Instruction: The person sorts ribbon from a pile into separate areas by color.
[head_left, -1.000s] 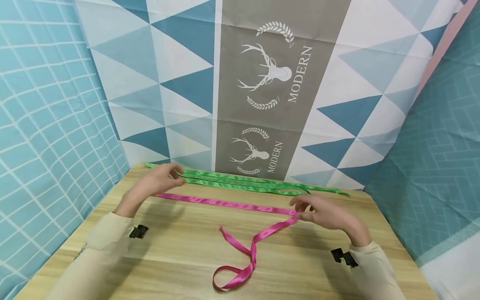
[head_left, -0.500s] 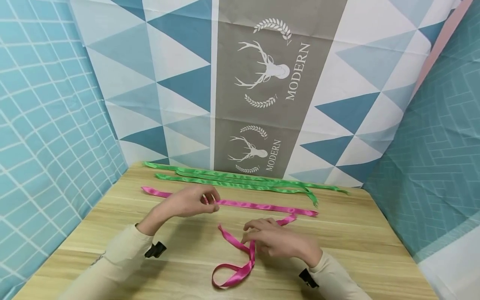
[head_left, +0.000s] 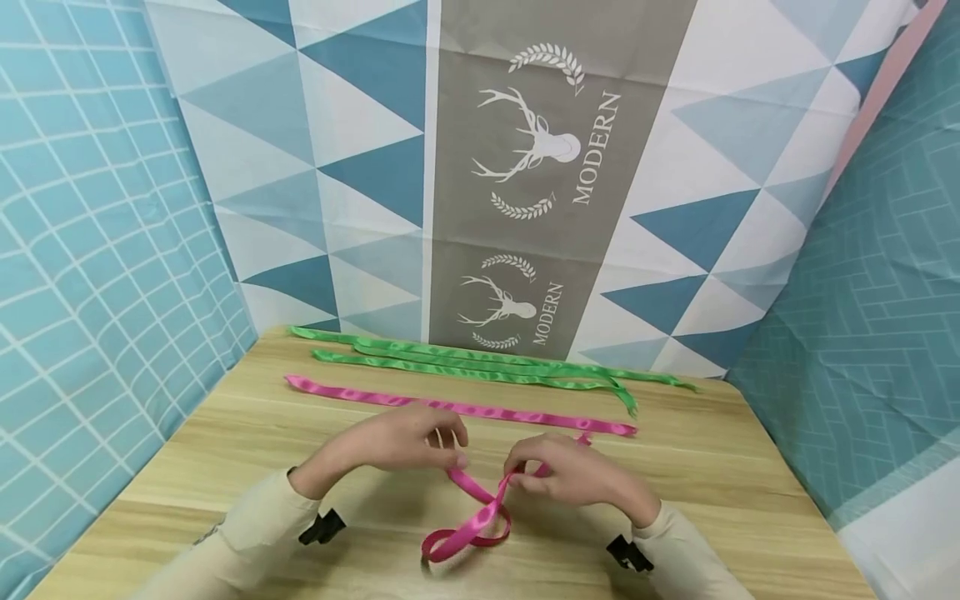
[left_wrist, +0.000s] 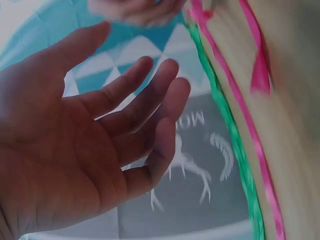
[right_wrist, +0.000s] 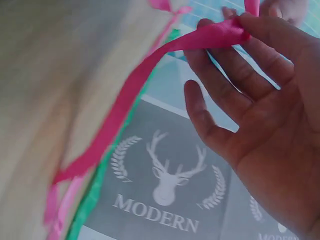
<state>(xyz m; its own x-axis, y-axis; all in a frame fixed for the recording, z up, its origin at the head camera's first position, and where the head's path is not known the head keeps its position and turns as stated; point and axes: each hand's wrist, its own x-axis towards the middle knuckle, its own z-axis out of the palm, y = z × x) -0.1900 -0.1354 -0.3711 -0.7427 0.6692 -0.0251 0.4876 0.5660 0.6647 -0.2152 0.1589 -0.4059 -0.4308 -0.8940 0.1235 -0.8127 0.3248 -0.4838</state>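
Observation:
A loose pink satin ribbon curls in a loop near the front of the wooden table. My right hand pinches it between thumb and fingertips, and a strip hangs down from them in the right wrist view. In the head view my left hand is held just above the ribbon's other end. The left wrist view shows the left hand with fingers spread and relaxed, nothing between them. Behind both hands a second pink ribbon lies straight across the table.
Several green ribbons lie side by side along the table's back edge. A patterned cloth backdrop rises behind the table. Blue cloths stand at the sides.
Both hands have left the straight pink ribbon, the left going right and nearer, the right going left and nearer. My right hand now pinches the loose pink ribbon and has lifted part of it.

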